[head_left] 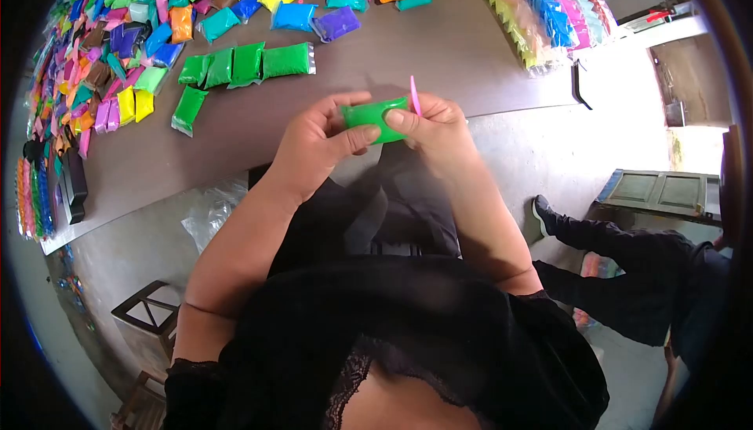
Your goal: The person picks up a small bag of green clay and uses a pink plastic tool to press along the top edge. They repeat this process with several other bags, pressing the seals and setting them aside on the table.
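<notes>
Between both hands, over the table's near edge, is a small bright green packet [362,116] in clear film. My left hand [328,130] grips its left end with thumb in front and fingers behind. My right hand [430,123] pinches the right end with its thumb. A thin pink stick [415,94] pokes up from the right hand's fingers; its lower part is hidden. On the table beyond my left hand lie several similar green packets [247,64] in a row, with one more green packet [188,110] in front of them.
A big pile of coloured packets [133,30] covers the left and far side of the brown table [408,46]. Rows of coloured packets [541,7] stand far right. At right, a person's dark-clothed leg [620,242] extends near a cabinet [659,191]. A stool [147,308] is at lower left.
</notes>
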{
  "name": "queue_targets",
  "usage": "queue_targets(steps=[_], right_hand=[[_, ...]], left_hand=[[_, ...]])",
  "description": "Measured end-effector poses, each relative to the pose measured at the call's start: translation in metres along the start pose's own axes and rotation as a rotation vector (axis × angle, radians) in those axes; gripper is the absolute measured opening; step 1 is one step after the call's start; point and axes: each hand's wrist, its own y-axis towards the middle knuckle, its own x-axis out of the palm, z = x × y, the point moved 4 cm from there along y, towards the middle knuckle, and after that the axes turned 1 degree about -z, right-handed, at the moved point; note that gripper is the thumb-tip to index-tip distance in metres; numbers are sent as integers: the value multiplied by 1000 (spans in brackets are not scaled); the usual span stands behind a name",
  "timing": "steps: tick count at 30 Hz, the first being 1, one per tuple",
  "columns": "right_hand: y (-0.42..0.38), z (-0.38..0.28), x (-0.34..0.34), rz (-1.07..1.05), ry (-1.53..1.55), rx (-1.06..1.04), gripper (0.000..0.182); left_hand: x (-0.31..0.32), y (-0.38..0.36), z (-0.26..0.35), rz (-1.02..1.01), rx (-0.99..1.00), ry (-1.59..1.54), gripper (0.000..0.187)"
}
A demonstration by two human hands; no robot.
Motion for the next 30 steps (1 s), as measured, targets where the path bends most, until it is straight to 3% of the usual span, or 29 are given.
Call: queue_targets(steps=[1,4,7,12,17,20,22,23,25,27,29,30], right_hand=[[1,6,-4,-3,-2,2,24],[2,13,-16,27,-39,-24,24],[-2,12,-16,2,-3,12,22],[-2,10,-18,45,-209,-43,20],[-5,4,-19,83,-67,-39,19],[-5,1,-23,113,-153,-69,18],[-2,1,-21,71,-268,-77,17],[2,0,-15,36,-253,-75,17],[3,-9,-5,-32,-538,-63,17],[6,-12,-2,-10,-585,-71,20],[13,-3,-14,69,-48,55,22],[11,-6,-12,47,-45,42,20]], left_hand=[[-1,2,-5,-39,-75,-38,34],[-4,1,-10,-104,-24,7,25],[-1,1,-5,-110,-9,105,25],[-1,4,-2,-147,12,183,24],[1,3,-5,-155,72,230,24],[-2,3,-8,-79,-81,100,23],[0,0,-8,-132,-231,-91,22],[-3,-2,-5,-95,-226,-81,22],[5,-4,-7,-333,-173,407,24],[7,-2,-23,-326,-235,237,27],[5,-3,-17,-107,-158,9,27],[4,-4,-15,-63,-148,-20,27]])
